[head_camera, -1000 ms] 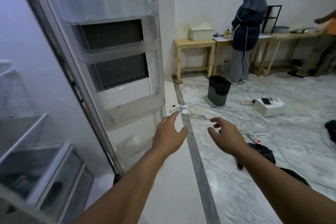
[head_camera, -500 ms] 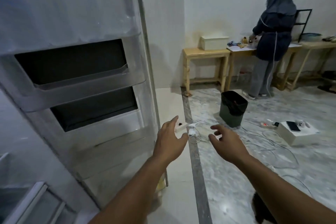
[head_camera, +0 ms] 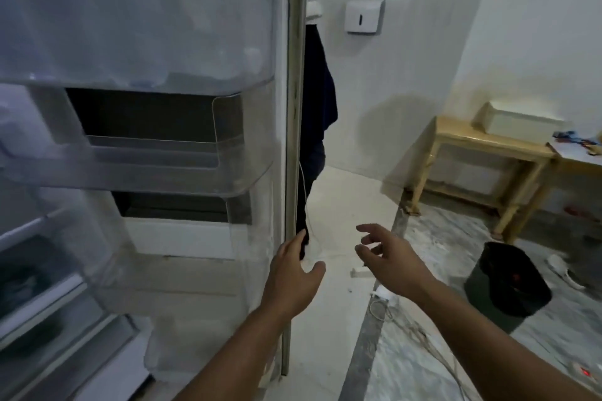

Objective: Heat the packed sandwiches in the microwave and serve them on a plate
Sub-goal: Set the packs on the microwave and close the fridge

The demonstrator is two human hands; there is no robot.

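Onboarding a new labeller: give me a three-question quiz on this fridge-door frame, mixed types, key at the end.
1. True or false: the left hand has its fingers against the edge of the open fridge door.
2. What is the right hand holding? A) a packed sandwich B) a plate C) nothing
3. Fill in: the dark object standing on the floor at the right, in front of the wooden table, is a ____.

Key:
1. True; the fingers are straight, not wrapped round the edge.
2. C; its fingers are loosely curled in the air beside the door.
3. Bin.
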